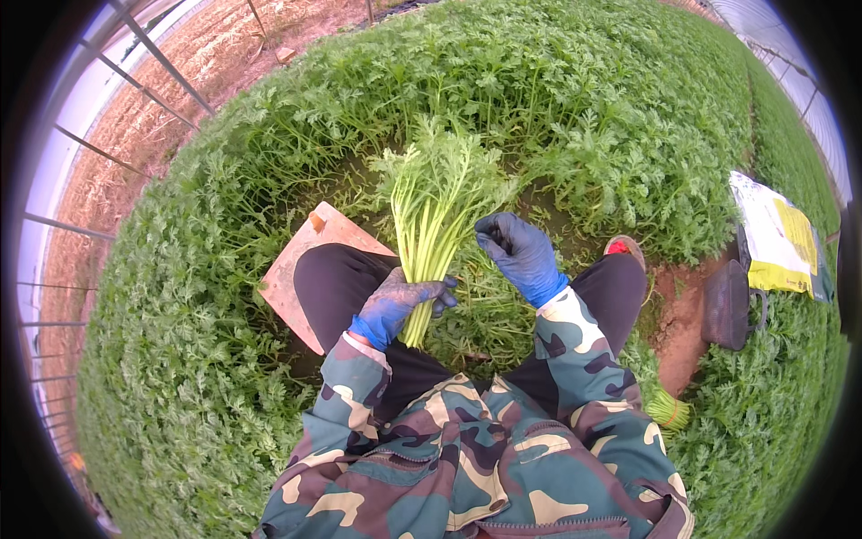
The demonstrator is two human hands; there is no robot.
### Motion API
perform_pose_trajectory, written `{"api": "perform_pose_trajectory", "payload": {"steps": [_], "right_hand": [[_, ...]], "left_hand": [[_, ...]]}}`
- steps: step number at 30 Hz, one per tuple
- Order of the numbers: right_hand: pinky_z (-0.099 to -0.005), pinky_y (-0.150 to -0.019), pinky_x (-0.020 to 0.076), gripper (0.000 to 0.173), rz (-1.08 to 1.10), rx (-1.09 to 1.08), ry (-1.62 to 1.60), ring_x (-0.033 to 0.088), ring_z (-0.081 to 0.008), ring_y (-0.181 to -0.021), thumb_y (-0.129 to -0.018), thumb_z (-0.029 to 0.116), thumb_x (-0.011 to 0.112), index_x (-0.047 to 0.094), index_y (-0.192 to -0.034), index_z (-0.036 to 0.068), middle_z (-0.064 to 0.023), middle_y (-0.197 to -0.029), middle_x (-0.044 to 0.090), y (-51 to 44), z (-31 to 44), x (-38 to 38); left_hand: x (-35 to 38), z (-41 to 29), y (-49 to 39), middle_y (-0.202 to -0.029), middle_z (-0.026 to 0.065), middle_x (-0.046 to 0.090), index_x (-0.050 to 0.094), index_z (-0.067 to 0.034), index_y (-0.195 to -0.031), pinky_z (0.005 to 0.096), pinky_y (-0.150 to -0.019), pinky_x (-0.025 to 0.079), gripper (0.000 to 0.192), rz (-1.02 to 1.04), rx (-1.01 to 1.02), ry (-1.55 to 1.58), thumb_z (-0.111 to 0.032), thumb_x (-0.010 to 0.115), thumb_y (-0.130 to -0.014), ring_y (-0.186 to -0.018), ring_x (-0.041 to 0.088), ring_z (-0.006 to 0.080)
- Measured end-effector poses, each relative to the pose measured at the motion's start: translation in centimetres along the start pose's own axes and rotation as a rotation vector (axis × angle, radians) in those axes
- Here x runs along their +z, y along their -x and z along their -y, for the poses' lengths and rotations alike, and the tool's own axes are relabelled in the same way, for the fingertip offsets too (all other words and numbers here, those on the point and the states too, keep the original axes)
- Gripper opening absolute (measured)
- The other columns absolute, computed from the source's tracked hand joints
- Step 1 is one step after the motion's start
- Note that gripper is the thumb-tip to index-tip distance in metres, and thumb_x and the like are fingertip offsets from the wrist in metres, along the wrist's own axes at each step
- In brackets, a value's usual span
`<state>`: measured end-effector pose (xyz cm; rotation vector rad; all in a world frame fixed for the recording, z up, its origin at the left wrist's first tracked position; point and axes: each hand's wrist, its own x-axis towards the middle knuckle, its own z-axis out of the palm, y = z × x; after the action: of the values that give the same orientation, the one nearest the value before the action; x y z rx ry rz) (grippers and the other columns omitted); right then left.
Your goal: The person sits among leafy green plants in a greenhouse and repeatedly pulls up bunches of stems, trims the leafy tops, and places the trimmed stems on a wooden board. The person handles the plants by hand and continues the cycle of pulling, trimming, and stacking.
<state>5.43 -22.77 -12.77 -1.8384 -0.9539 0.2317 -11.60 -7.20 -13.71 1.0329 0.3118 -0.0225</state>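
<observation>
My left hand (407, 303), in a dirt-stained blue glove, grips a bunch of leafy greens (431, 222), which look like garland chrysanthemum. The pale stems stick out below my fist and the feathery leaves point away from me. My right hand (518, 252), also gloved in blue, hovers just right of the bunch, apart from its stems. Its fingers are curled in, and no object shows in them. Cut greens (481, 330) lie on the ground between my legs.
A pinkish board (330, 236) lies by my left knee. Standing greens (539, 60) surround me. At right are a dark mesh basket (726, 306), a white and yellow printed bag (774, 236) and a banded bunch (668, 411). Metal greenhouse bars (158, 50) run along the left.
</observation>
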Motion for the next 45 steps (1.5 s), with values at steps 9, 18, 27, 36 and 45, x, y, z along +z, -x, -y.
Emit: {"api": "perform_pose_trajectory", "payload": {"steps": [9, 18, 27, 36, 45], "right_hand": [[-0.0341, -0.068, 0.0504, 0.032, 0.430, 0.172, -0.145, 0.066, -0.0236, -0.073, -0.079, 0.026, 0.071, 0.067, -0.100, 0.001, -0.0143, -0.083, 0.068, -4.1, -0.6, 1.9], [-0.0412, -0.065, 0.0492, 0.019, -0.033, 0.093, 0.463, 0.062, -0.0365, -0.075, -0.088, 0.022, 0.059, 0.062, -0.101, 0.009, -0.0148, -0.080, 0.065, -3.4, -0.1, 1.1], [-0.0283, -0.057, 0.0457, 0.033, 0.232, 0.110, 0.077, 0.054, -0.0124, -0.058, -0.082, 0.031, 0.071, 0.061, -0.109, 0.014, -0.0006, -0.065, 0.057, -0.2, -0.9, 0.8], [-0.0444, -0.068, 0.0493, 0.018, -0.172, 0.183, 0.540, 0.062, -0.0357, -0.075, -0.087, 0.025, 0.061, 0.056, -0.097, 0.012, -0.0151, -0.079, 0.063, -2.4, -6.3, -0.8], [-0.0352, -0.096, 0.0439, 0.063, -0.038, 0.269, -0.939, 0.056, -0.0201, -0.110, -0.099, 0.054, 0.032, 0.037, -0.140, 0.006, -0.0092, -0.129, 0.052, 5.6, -2.0, 8.3]], "left_hand": [[0.4, -0.1, 0.2, -0.089, 0.0133, 0.067, 0.053, 0.007, -0.117, 0.0274, -0.065, 0.052, 0.038, -0.021, -0.030, -0.098, -0.010, 0.064, -0.085, -0.072, 0.061, 0.0160], [-0.4, 1.1, 0.0, -0.092, 0.0159, 0.066, 0.050, 0.005, -0.122, 0.0285, -0.065, 0.052, 0.043, 0.002, -0.064, -0.082, -0.009, 0.065, -0.085, -0.074, 0.062, 0.0180], [0.5, 0.2, 0.2, -0.092, 0.0162, 0.066, 0.052, 0.004, -0.120, 0.0287, -0.064, 0.052, 0.038, -0.047, -0.041, 0.019, -0.006, 0.064, -0.085, -0.073, 0.062, 0.0189], [0.8, 0.5, 0.2, -0.092, 0.0146, 0.067, 0.054, 0.005, -0.120, 0.0281, -0.067, 0.052, 0.039, -0.059, -0.045, -0.014, -0.011, 0.064, -0.087, -0.072, 0.061, 0.0169], [1.8, 0.0, -5.0, -0.107, 0.0155, 0.066, 0.049, 0.004, -0.127, 0.0317, -0.084, 0.053, 0.040, -0.121, 0.433, 0.122, -0.016, 0.059, -0.093, -0.092, 0.065, 0.0212]]}}
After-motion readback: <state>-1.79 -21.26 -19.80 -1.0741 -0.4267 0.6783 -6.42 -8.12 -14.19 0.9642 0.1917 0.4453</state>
